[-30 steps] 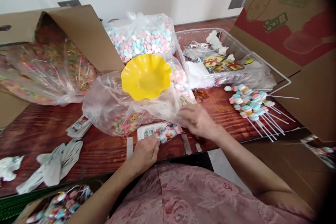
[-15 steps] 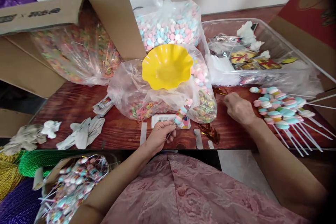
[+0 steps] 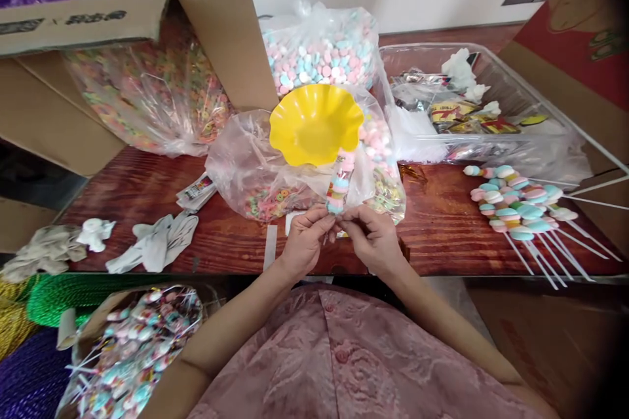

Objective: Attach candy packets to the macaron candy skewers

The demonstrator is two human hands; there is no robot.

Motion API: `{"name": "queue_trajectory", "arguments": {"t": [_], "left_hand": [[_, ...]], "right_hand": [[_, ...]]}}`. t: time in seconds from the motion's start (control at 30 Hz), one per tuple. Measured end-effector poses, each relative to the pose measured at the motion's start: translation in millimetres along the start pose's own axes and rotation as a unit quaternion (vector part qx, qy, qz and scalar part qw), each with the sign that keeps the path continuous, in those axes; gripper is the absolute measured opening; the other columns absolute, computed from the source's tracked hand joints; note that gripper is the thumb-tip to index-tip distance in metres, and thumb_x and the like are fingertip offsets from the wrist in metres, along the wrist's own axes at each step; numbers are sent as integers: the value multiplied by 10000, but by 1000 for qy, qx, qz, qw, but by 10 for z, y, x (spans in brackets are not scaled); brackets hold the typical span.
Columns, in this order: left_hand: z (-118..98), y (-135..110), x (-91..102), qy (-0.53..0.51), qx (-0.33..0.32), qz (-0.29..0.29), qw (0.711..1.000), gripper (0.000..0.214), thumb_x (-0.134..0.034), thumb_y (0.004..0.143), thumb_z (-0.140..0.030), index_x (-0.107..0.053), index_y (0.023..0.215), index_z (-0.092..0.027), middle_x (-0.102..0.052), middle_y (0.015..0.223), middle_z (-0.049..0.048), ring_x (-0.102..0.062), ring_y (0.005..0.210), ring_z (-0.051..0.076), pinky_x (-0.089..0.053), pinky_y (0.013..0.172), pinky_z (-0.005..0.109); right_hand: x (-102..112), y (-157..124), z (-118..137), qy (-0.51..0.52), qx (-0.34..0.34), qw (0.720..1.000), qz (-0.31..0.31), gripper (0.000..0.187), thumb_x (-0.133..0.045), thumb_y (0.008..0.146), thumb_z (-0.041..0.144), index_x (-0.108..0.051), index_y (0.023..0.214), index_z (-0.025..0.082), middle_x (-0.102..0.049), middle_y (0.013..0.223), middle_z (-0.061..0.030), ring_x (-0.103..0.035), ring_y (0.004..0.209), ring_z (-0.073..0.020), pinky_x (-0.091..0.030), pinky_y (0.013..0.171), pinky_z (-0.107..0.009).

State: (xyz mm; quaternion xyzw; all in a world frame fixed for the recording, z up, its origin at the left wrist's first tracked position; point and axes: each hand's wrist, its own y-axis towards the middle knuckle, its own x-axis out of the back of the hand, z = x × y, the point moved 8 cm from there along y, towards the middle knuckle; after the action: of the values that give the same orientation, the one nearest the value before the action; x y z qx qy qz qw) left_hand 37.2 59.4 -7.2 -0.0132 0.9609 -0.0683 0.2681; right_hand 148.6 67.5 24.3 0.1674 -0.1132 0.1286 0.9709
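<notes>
Upright in front of me is a marshmallow skewer (image 3: 339,182) in a clear wrapper, with pink, blue and yellow pieces stacked on it. My left hand (image 3: 305,239) pinches it just below the lowest piece. Close against it, my right hand (image 3: 373,237) has its thumb and fingers pressed together at the same spot. Whatever lies between the right fingertips is too small to make out. Behind the skewer sits a yellow wavy-edged bowl (image 3: 314,127) on clear plastic bags (image 3: 240,157) of candy. Gold foil strips (image 3: 413,173) lie on the table beyond my right hand.
Several unwrapped marshmallow skewers (image 3: 521,200) are piled at the right. A clear plastic bin (image 3: 501,137) stands behind them. Left are a cardboard box (image 3: 226,39) with bagged candy and pale gloves (image 3: 157,242). Below the table edge, a container holds wrapped skewers (image 3: 142,347).
My right hand has come from the gold strips at the right to the base of the skewer. My left hand still holds the skewer, which now stands more upright.
</notes>
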Motion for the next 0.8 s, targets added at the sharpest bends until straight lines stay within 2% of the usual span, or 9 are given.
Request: {"name": "queue_trajectory", "arguments": {"t": [0.13,0.23,0.3,0.43,0.53,0.6,0.63,0.73,0.8], "left_hand": [[-89,-17,245,-9,4,-30,999,200,-812,639,-311,-731,697,-137,-627,633,6,-488,538,66,-353,496,198],[-139,-34,380,-16,2,-43,999,216,-811,630,-318,-737,719,-135,-646,621,14,-501,530,74,-350,501,204],[-146,-40,404,-12,-1,-37,999,221,-808,634,-323,-723,701,-130,-645,617,13,-502,521,71,-352,508,208],[-110,-30,419,9,-1,-20,1000,245,-779,654,-348,-689,678,-121,-626,609,7,-497,501,68,-365,516,217],[-74,-6,500,82,11,-25,996,251,-714,701,-373,-684,716,-124,-602,588,-5,-452,463,69,-325,474,222],[-73,7,551,160,8,-29,987,240,-666,736,-364,-674,698,-127,-556,554,-26,-402,461,61,-291,470,217],[-77,12,554,195,-1,-24,981,238,-646,750,-354,-662,671,-130,-529,543,-35,-388,477,59,-289,484,214],[-80,15,467,244,-39,12,969,251,-604,775,-325,-620,614,-133,-491,574,-40,-405,566,71,-336,566,214],[-62,10,411,235,-54,25,970,240,-583,786,-319,-624,641,-133,-492,608,-38,-421,613,82,-362,620,221]], "right_hand": [[-184,13,-283,169,-106,980,25,234,-691,797,408,-542,840,232,-661,716,16,-622,650,-147,-510,645,-295],[-313,-33,-455,214,-178,958,65,278,-758,722,427,-641,833,200,-682,732,-1,-604,630,-136,-496,623,-280],[-383,-47,-474,221,-185,954,84,256,-760,729,424,-692,821,195,-701,762,-14,-627,688,-152,-512,679,-299],[-468,-58,-376,218,-146,955,135,191,-714,792,392,-716,774,201,-719,823,-26,-671,857,-193,-522,847,-351],[-232,-54,-335,142,-109,983,50,147,-709,793,342,-708,747,203,-695,728,-1,-648,711,-162,-533,726,-308],[-43,-57,-215,46,-37,998,-24,81,-690,811,280,-738,843,223,-715,777,-6,-652,712,-161,-537,706,-299],[-14,-60,-124,-5,11,999,-34,132,-667,829,244,-749,932,238,-729,841,-18,-665,755,-169,-543,727,-304],[-162,-62,91,-149,141,979,7,333,-567,874,151,-718,1151,260,-726,930,-60,-679,814,-185,-552,749,-318],[-275,-47,126,-212,182,960,23,377,-511,886,120,-706,1186,238,-712,887,-76,-671,765,-186,-552,699,-314]]}}
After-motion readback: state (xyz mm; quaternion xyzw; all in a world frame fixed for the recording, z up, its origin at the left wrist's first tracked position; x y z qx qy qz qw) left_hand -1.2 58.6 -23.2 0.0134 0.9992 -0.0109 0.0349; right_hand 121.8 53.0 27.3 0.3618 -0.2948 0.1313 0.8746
